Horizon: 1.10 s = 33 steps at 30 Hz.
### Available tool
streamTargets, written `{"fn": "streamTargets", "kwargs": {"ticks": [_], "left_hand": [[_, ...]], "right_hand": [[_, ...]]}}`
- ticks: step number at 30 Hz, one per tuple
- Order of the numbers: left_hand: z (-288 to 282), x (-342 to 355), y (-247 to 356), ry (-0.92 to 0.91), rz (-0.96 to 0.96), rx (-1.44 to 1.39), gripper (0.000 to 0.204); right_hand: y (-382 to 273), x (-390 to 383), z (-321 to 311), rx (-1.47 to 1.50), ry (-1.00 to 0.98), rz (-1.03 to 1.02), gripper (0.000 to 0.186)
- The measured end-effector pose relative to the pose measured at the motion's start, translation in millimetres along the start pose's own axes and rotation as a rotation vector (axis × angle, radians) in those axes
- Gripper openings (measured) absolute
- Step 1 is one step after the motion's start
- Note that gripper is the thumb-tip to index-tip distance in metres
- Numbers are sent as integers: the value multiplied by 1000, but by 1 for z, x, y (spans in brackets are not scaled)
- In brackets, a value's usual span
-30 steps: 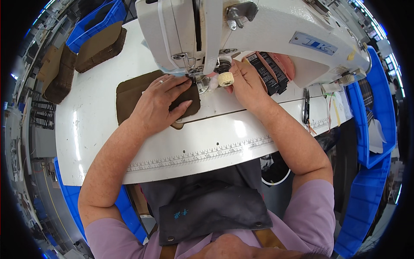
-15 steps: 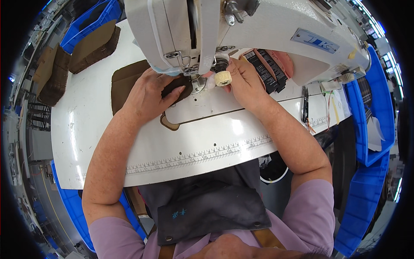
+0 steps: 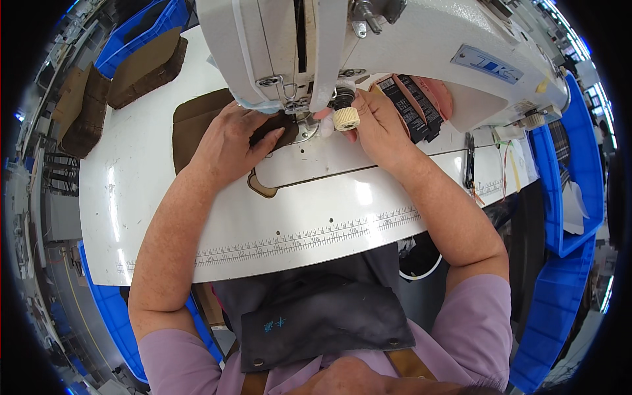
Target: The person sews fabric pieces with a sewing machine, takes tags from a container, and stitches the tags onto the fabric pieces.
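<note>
A brown flat piece of material (image 3: 189, 122) with rounded corners lies on the white sewing table, its right end by the needle plate (image 3: 308, 129) of a sewing machine (image 3: 283, 39). My left hand (image 3: 230, 141) rests flat on this piece, thumb apart from the fingers. On the other side of the needle area, my right hand (image 3: 382, 128) has its fingers curled behind the cream tension knob (image 3: 346, 119). A pinkish fingertip shows near the presser area. The knob and machine head hide the rest, so what those fingers hold is unclear.
Two stacks of brown pieces (image 3: 148, 69) stand at the far left, beside a blue bin (image 3: 141, 29). Black printed strips (image 3: 411, 108) and pink pieces lie under the machine arm. Dark thread snips (image 3: 469, 161) lie at the right. Blue bins (image 3: 559, 217) flank the table.
The whole view has shifted slightly. Both hands keep nearly the same places on the brown piece and beside the knob; no hold is visibly taken or let go.
</note>
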<state>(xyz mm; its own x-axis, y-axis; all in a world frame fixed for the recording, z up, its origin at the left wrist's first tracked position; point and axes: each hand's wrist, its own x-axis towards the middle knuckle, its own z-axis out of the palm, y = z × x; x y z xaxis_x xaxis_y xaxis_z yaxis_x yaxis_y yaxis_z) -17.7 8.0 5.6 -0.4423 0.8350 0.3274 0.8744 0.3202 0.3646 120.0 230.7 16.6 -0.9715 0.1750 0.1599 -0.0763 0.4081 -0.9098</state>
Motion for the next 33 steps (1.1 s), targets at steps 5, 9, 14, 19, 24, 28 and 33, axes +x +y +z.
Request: {"fn": "streamTargets", "kwargs": {"ticks": [5, 9, 14, 19, 24, 28, 33], "left_hand": [[-4, 0, 4, -64, -143, -118, 29], [-14, -4, 2, -148, -108, -1, 36], [-31, -43, 10, -272, 61, 182, 67], [-46, -102, 37, -391, -32, 191, 78], [-47, -130, 65, -444, -11, 235, 92], [-42, -136, 90, -347, 36, 257, 98], [-19, -158, 107, -185, 43, 154, 78]], "right_hand": [[4, 0, 1, 2, 34, -18, 57], [11, 2, -2, -74, -3, -43, 59], [6, 0, 0, -61, 12, -47, 60], [11, -2, -3, -142, 37, -145, 61], [3, -7, 0, -205, 81, -138, 51], [-7, -24, 12, -248, 37, -157, 36], [-32, -45, 37, -496, -129, -728, 19]]}}
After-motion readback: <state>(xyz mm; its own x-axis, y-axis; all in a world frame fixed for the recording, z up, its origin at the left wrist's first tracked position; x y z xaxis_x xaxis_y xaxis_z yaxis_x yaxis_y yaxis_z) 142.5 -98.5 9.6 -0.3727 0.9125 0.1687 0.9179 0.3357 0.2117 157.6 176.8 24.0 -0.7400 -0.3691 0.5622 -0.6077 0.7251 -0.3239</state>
